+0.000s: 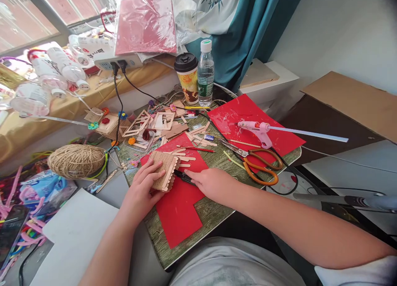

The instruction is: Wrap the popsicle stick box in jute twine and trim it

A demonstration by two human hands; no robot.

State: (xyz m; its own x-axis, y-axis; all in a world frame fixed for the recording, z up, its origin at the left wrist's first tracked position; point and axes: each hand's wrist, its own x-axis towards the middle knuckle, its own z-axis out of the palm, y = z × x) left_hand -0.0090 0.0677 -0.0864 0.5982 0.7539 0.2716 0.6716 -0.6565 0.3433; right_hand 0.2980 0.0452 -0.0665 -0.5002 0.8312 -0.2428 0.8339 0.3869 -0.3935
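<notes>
My left hand [145, 182] is closed around a small box of craft sticks wrapped in twine [164, 166], its scalloped stick ends facing right. In my right hand [214, 184] is a slim black-handled tool [186, 177] that looks like a utility knife. Its tip meets the box's right side; whether the blade is inside or just touching, I cannot tell. Both hands are above a red sheet [182, 219] on the table. Loose craft sticks [187, 157] and a red pencil [201, 149] lie just beyond the box.
To the right are orange-handled scissors [260, 178] and a pink glue gun [256, 130] on another red sheet [242, 106]. A lidded paper cup [187, 79] and water bottle [205, 75] stand at the back. A twine ball [77, 159] lies left; black cords [118, 91] trail down nearby.
</notes>
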